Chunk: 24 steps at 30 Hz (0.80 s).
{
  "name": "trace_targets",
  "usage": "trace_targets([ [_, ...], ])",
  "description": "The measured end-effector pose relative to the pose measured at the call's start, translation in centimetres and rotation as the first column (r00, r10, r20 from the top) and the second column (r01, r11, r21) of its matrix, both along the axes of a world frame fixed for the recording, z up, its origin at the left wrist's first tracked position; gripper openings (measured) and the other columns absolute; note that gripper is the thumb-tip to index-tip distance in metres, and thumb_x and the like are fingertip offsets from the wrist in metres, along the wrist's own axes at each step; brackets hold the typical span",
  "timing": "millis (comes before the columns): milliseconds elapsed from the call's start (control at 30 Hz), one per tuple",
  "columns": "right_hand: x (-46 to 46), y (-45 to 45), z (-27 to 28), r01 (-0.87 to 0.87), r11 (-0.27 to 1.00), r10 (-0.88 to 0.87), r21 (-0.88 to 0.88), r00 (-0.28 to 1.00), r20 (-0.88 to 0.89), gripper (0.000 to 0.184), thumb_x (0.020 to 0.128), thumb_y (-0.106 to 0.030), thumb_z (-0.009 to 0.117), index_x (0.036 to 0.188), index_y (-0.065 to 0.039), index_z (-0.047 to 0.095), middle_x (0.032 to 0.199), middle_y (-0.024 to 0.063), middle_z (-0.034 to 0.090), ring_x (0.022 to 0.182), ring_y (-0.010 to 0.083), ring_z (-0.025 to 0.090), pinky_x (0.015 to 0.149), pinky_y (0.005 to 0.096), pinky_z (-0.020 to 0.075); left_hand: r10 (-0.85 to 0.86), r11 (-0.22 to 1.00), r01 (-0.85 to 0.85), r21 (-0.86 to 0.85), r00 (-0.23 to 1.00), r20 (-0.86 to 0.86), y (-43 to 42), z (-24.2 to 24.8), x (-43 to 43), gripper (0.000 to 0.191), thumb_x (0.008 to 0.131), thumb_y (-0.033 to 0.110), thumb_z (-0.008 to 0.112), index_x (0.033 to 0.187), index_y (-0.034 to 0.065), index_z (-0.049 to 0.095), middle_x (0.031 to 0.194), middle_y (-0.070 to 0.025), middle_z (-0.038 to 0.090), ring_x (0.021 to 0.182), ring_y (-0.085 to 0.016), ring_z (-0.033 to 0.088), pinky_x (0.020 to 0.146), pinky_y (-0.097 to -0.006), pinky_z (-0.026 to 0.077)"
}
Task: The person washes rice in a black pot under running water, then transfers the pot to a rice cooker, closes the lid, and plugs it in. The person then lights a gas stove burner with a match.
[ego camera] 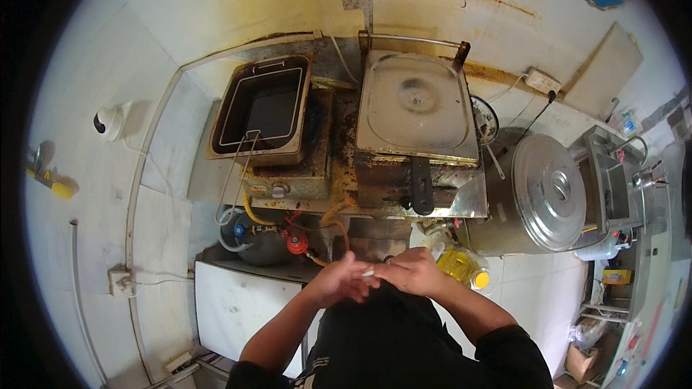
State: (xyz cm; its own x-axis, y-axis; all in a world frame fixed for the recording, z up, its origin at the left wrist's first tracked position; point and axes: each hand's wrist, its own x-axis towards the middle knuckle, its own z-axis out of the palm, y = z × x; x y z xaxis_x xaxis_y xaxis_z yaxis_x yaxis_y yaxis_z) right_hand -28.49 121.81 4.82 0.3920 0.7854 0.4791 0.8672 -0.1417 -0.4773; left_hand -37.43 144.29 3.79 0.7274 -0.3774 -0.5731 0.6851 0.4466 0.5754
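Observation:
My left hand (346,281) and my right hand (413,270) meet in front of my dark clothing. Between their fingertips shows a small white object (368,274), too small to name. Which hand holds it I cannot tell. The left fingers are loosely curled and the right fingers are bent inward. Beyond the hands, a deep fryer (275,186) has a wire basket (250,138) in its vat of dark liquid. To its right a square metal lid (416,102) covers a second unit, with a black handle (421,186) at its front.
A large lidded metal pot (549,194) stands right, before a metal sink (611,186). An oil bottle with a yellow cap (480,280) is beside my right forearm. Below the fryer are a red gas regulator (297,243) and hoses. A white cabinet (246,308) stands at left.

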Motion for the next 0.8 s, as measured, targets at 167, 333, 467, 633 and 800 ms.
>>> trace_targets([
  [167, -0.7, 0.8, 0.7, 0.027, 0.997, -0.033, 0.078, 0.996, 0.083, 0.018, 0.08, -0.017, 0.072, 0.097, -0.01, 0.073, 0.055, -0.0015, 0.046, 0.045, 0.0135, 0.052, 0.042, 0.0301, 0.0412, -0.129, 0.989, 0.117, 0.091, 0.984, 0.127, 0.4, -0.2, 0.5, 0.027, 0.098, 0.023, 0.061, 0.11, -0.0011, 0.065, 0.093, -0.0097, 0.069, 0.069, -0.014, 0.063, 0.064, -0.0284, 0.055],
  [333, -2.0, 1.5, -1.4, 0.102, 0.994, -0.093, 0.042, 0.981, -0.172, 0.017, 0.083, -0.019, 0.072, 0.098, -0.01, 0.073, 0.069, 0.0033, 0.065, 0.056, 0.0206, 0.064, 0.052, 0.0317, 0.0501, -0.393, 0.789, -0.166, 0.591, 0.603, 0.694, 1.6, -0.1, -0.1, 0.017, 0.091, 0.011, 0.067, 0.104, 0.0007, 0.067, 0.088, -0.0096, 0.068, 0.072, -0.019, 0.066, 0.064, -0.0287, 0.055],
  [467, -2.3, 2.0, -2.9, -0.022, 0.999, -0.005, -0.037, 0.795, -0.606, 0.017, 0.084, -0.021, 0.071, 0.098, -0.012, 0.072, 0.088, 0.0065, 0.073, 0.07, 0.0246, 0.07, 0.062, 0.0331, 0.0565, -0.707, 0.567, -0.487, 0.664, 0.126, 0.696, 2.5, -0.6, -0.7, 0.02, 0.085, 0.007, 0.069, 0.104, 0.0027, 0.068, 0.085, -0.011, 0.068, 0.075, -0.023, 0.068, 0.067, -0.0311, 0.056],
  [633, -1.8, 1.9, -2.4, -0.022, 0.989, 0.003, -0.148, 0.991, -0.131, 0.015, 0.084, -0.018, 0.065, 0.098, -0.018, 0.071, 0.078, 0.0036, 0.069, 0.065, 0.0201, 0.068, 0.054, 0.0322, 0.0547, -0.134, 0.875, -0.023, 0.484, 0.948, 0.287, 1.9, -1.5, -1.8, 0.024, 0.097, 0.02, 0.06, 0.108, -0.0002, 0.065, 0.084, -0.0082, 0.067, 0.069, -0.017, 0.066, 0.064, -0.0288, 0.053],
  [800, -1.8, 2.4, -2.0, -0.054, 0.963, 0.082, -0.264, 0.992, 0.099, 0.013, 0.086, -0.02, 0.064, 0.098, -0.018, 0.071, 0.074, 0.0029, 0.066, 0.065, 0.0191, 0.067, 0.055, 0.0323, 0.0531, -0.296, 0.906, 0.246, 0.345, 0.95, 0.098, 2.4, -1.9, -1.6, 0.037, 0.101, 0.036, 0.052, 0.097, 0.0012, 0.065, 0.077, -0.0061, 0.064, 0.064, -0.015, 0.061, 0.058, -0.0279, 0.049],
])
